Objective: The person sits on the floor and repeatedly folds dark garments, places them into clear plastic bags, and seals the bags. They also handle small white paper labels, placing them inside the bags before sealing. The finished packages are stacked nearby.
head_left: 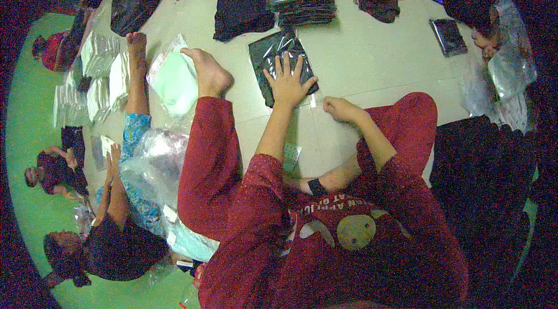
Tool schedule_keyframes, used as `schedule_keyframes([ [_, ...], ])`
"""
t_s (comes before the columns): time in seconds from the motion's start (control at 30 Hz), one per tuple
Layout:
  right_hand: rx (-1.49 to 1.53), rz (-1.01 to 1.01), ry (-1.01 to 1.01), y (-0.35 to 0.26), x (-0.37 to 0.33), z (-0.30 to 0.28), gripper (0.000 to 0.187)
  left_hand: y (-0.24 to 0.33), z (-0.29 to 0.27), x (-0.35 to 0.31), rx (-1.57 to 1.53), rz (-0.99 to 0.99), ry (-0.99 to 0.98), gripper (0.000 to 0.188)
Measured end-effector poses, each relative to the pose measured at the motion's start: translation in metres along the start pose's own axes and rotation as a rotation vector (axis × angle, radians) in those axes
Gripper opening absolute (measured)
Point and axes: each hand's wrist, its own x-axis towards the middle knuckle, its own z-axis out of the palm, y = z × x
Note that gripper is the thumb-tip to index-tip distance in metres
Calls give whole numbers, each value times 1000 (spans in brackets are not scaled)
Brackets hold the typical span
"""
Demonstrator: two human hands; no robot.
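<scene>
My left hand [286, 85] lies flat with its fingers spread on a folded black garment in a clear plastic bag [261, 53]. The bag rests on the pale floor in front of me, and its film shines between my fingers. To the right of the bag, my right hand [343, 110] is curled closed, just above the floor and apart from the bag. Whatever those fingers may hold is hidden. A narrow whitish strip [314, 99] shows at the bag's lower right corner.
Stacked bagged black garments [302, 1] stand beyond my hands, beside loose black clothing [243, 7]. A bagged pale green garment [176, 83] lies by my bare foot [212, 74]. White packets [99, 85] are stacked farther left. Co-workers sit at left [116, 245] and right. Another black packet [447, 37] lies at right.
</scene>
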Motion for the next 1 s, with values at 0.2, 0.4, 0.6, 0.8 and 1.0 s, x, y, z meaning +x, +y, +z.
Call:
schedule_keyframes([
  [0.2, -40, 53, -198, -32, -64, -3, 16, 8, -18, -20, -296, 134, 250, 47],
  [0.4, 144, 23, -104, -59, -61, -71, 39, 33, -4, -68, -263, 232, 69, 31],
  [0.6, 51, -257, 172, -74, -4, -108, 91, 38, 1, -67, -288, 160, 0, 24],
  [0.8, 7, -464, 295, -77, 59, -77, 115, 40, -2, -69, -301, 197, -33, 25],
  [1.0, -263, -107, 389, -47, 86, -33, 115, 40, 5, -69, -344, 183, 72, 28],
])
